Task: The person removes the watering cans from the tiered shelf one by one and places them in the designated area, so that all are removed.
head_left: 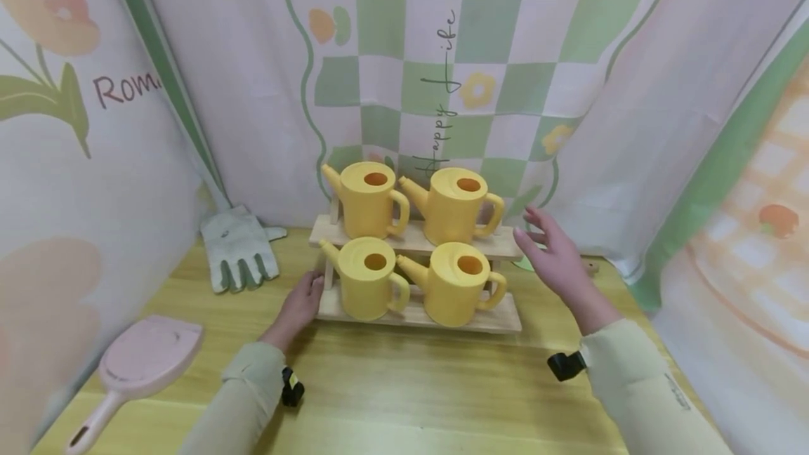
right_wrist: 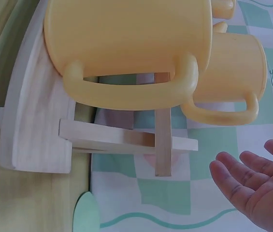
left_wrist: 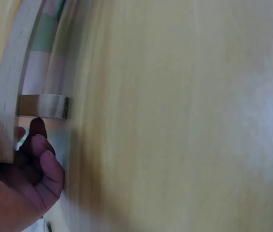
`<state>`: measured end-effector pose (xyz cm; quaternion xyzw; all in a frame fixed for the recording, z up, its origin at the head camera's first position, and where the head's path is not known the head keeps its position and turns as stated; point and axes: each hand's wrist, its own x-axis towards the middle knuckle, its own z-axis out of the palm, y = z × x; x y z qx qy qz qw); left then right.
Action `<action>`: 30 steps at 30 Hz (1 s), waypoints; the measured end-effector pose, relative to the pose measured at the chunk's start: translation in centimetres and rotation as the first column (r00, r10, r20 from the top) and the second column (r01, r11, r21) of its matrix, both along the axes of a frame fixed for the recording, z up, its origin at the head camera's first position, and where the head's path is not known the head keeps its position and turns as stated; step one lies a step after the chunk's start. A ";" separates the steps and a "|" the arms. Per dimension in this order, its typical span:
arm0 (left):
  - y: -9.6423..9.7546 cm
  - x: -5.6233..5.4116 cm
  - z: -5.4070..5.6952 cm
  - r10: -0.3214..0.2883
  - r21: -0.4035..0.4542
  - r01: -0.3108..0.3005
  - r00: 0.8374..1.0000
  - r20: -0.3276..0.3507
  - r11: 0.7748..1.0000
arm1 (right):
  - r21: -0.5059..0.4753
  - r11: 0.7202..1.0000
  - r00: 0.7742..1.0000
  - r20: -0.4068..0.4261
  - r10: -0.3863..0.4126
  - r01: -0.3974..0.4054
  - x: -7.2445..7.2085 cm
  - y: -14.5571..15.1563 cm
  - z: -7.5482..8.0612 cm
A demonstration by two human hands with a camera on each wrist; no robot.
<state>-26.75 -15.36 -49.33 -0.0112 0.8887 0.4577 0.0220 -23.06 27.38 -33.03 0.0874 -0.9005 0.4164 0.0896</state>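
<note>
A two-tier wooden stand [head_left: 417, 316] carries yellow watering cans, two on each tier. On the top tier are a left can [head_left: 366, 209] and a right can [head_left: 456, 213]; below them stand a lower left can [head_left: 363, 286] and a lower right can [head_left: 451, 293]. All spouts point left. My left hand [head_left: 302, 304] grips the left end of the lower board, its fingers [left_wrist: 49, 169] curled beneath the wood. Beside the stand's right end, my right hand [head_left: 556, 255] is held up with spread fingers, apart from the can handles and boards in the right wrist view.
A grey-white work glove [head_left: 237, 248] lies at the back left of the wooden table [head_left: 379, 392]. Nearer on the left is a pink dustpan-like tool [head_left: 145, 357] with a handle. Behind the stand's right end, a green object [right_wrist: 86, 215] shows partly. Printed curtains [head_left: 253, 90] enclose the table.
</note>
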 end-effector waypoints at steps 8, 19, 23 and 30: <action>0.2 0.1 -0.1 -0.022 -0.013 0.022 1.000 0.008 1.000 | -0.012 1.000 1.000 -0.021 -0.021 0.021 -0.7 -0.3 0.6; 0.3 -0.2 -0.1 -0.010 -0.028 0.010 1.000 -0.013 1.000 | 0.010 0.998 0.997 -0.051 -0.062 0.062 -2.1 -0.5 0.9; 0.1 -0.2 -0.2 -0.018 -0.021 0.018 1.000 -0.017 1.000 | -0.014 0.999 0.998 -0.039 -0.046 0.045 -2.8 -0.8 0.8; 0.0 -0.1 -0.3 -0.012 -0.008 0.012 1.000 0.015 1.000 | -0.053 0.998 0.999 -0.047 -0.020 0.018 -3.9 -1.5 0.3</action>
